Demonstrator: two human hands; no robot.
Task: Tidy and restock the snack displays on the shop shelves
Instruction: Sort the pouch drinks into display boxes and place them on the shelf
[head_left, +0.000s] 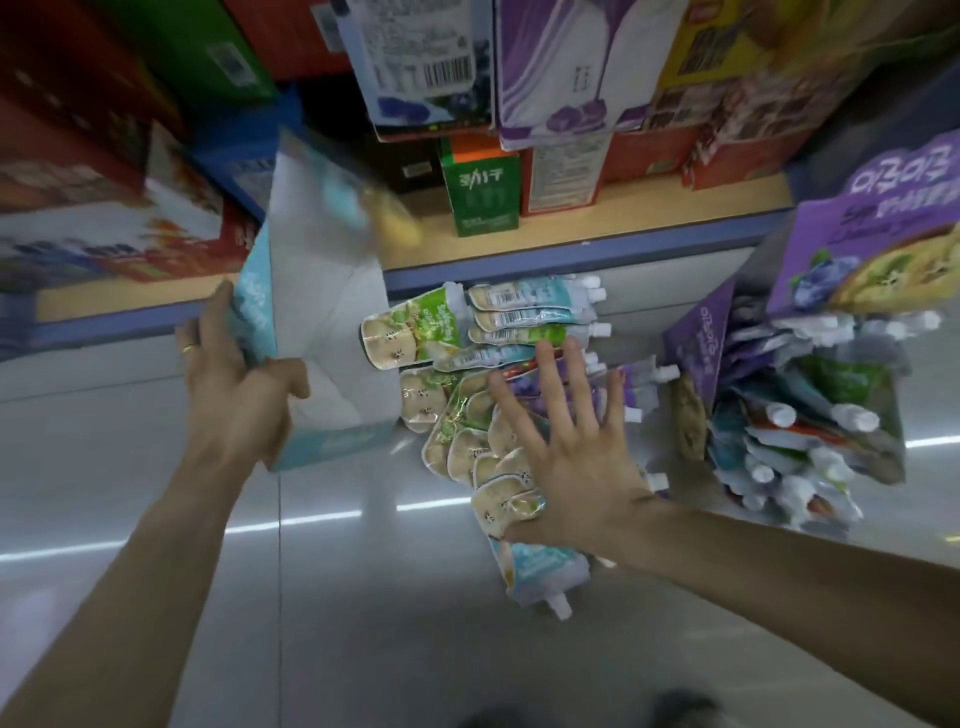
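So we've got the empty light-blue display carton (322, 332) tipped on its side in our left hand (234, 374), fingers and thumb wrapped around its near corner, and the open mouth faces the heap. Our right hand (566, 447) is spread flat, fingers straight, hovering over or maybe pressing the pile of spouted snack pouches (467, 364) lying on the floor just right of the carton. We honestly can't tell if the palm is touching them.

Further right, past our right hand, there's a purple display carton (810, 364) already crammed with pouches. The shelf edge (571, 254) is just beyond both hands, and boxed goods sit on it.

What could go sideways: these pouches look slick and are stacked loose, so sweeping them in with a flat palm could fan them out instead. One stray blue pouch (540, 571) sits near our right wrist and could easily get left behind. The carton is only held by one corner, so it might twist or buckle once it's loaded.
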